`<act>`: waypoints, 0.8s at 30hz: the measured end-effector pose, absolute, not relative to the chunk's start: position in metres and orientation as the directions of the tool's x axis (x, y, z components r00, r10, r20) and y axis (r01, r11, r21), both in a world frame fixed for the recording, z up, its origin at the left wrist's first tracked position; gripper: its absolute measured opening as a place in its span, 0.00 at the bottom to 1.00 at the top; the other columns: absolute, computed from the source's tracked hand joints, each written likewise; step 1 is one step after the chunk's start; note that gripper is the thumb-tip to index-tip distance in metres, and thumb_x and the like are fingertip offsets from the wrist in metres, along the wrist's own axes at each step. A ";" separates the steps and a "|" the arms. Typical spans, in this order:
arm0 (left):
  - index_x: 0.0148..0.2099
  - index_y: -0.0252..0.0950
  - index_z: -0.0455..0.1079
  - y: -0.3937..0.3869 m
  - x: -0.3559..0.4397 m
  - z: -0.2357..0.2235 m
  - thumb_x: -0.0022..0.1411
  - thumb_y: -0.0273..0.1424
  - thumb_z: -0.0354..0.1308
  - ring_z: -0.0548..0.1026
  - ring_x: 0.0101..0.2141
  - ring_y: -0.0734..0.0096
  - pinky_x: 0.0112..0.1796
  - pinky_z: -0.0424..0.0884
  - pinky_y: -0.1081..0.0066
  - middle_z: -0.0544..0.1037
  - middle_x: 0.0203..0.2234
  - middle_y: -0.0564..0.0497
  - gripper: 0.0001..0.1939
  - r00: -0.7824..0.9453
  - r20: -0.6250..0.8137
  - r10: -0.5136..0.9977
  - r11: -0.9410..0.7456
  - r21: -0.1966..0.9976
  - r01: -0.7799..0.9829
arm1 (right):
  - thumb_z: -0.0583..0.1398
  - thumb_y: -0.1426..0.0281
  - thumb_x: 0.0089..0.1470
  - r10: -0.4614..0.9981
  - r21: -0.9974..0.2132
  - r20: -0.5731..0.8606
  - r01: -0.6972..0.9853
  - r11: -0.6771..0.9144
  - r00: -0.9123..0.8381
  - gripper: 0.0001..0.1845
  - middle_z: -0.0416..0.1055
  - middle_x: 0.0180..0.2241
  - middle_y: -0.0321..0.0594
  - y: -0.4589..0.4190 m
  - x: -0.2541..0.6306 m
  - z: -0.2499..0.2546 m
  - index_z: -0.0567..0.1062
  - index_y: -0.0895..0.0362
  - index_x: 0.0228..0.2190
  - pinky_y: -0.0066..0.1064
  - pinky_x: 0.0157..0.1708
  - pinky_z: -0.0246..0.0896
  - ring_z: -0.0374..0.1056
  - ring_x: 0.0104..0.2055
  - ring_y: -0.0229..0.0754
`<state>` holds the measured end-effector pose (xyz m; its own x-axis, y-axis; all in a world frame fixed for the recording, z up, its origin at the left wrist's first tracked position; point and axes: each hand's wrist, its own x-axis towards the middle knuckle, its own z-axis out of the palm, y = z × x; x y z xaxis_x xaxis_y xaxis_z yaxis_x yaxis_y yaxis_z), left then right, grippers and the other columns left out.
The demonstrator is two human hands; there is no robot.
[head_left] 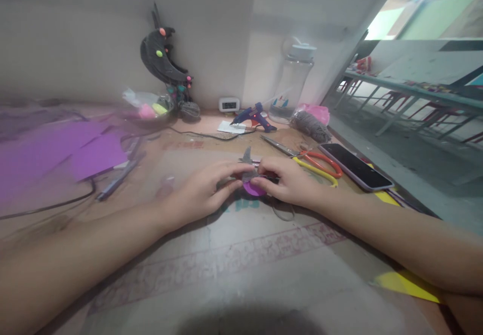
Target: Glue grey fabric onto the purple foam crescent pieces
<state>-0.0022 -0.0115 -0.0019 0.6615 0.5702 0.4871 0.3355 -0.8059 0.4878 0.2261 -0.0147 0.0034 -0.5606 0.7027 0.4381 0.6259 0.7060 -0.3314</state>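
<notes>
Both my hands meet over the middle of the table. My left hand and my right hand pinch a small grey cut-out piece between their fingertips. A purple round piece sits just under it, partly hidden by my fingers. Both forearms rest on the cardboard-covered table.
Orange and yellow scissors and a phone lie right of my hands. A blue glue gun, a water jug, grey yarn, a small clock stand behind. Purple sheets lie left; yellow paper at right.
</notes>
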 end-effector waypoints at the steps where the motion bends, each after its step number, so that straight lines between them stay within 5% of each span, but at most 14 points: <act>1: 0.56 0.37 0.66 -0.012 -0.002 -0.001 0.66 0.28 0.50 0.73 0.50 0.66 0.51 0.68 0.64 0.76 0.49 0.47 0.17 0.662 0.481 0.575 -0.802 0.491 0.339 | 0.58 0.61 0.58 0.703 -0.333 0.437 0.625 0.706 -0.561 0.16 0.62 0.22 0.33 -0.015 0.226 0.003 0.68 0.58 0.24 0.26 0.27 0.49 0.56 0.25 0.34; 14: 0.52 0.39 0.65 -0.012 0.000 -0.003 0.63 0.30 0.55 0.73 0.47 0.65 0.48 0.70 0.63 0.75 0.46 0.48 0.14 0.578 0.448 0.682 -0.709 0.597 0.375 | 0.52 0.68 0.62 0.684 -0.324 0.408 0.605 0.728 -0.605 0.12 0.68 0.27 0.38 -0.015 0.227 0.004 0.71 0.58 0.29 0.28 0.31 0.54 0.62 0.29 0.37; 24: 0.54 0.40 0.62 -0.010 -0.001 -0.007 0.64 0.29 0.52 0.75 0.31 0.72 0.32 0.72 0.70 0.75 0.37 0.50 0.15 0.575 0.284 0.767 -0.501 0.825 0.261 | 0.52 0.69 0.62 0.698 -0.317 0.431 0.628 0.711 -0.572 0.11 0.71 0.28 0.38 -0.015 0.227 0.003 0.73 0.58 0.33 0.28 0.32 0.56 0.64 0.31 0.38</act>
